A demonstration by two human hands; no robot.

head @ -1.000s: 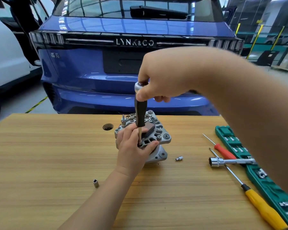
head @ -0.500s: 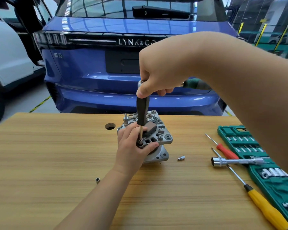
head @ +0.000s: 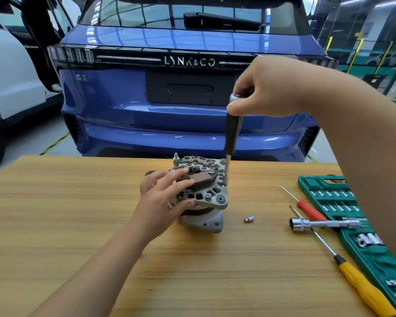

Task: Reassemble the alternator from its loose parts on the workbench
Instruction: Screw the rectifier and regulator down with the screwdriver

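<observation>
The grey metal alternator stands on the light wooden counter. The left hand rests on its left side with straight fingers. The right hand grips the top of a black-handled driver, nearly upright, with its tip at the right rim of the alternator. To the right lie 1 small silver socket, a chrome socket wrench, a red-handled screwdriver, a yellow-handled screwdriver and a green plastic tool case.

Silver-grey alternator, black-handled driver, yellow screwdriver, red screwdriver, green socket case, wood-grain workbench, blue car.
</observation>
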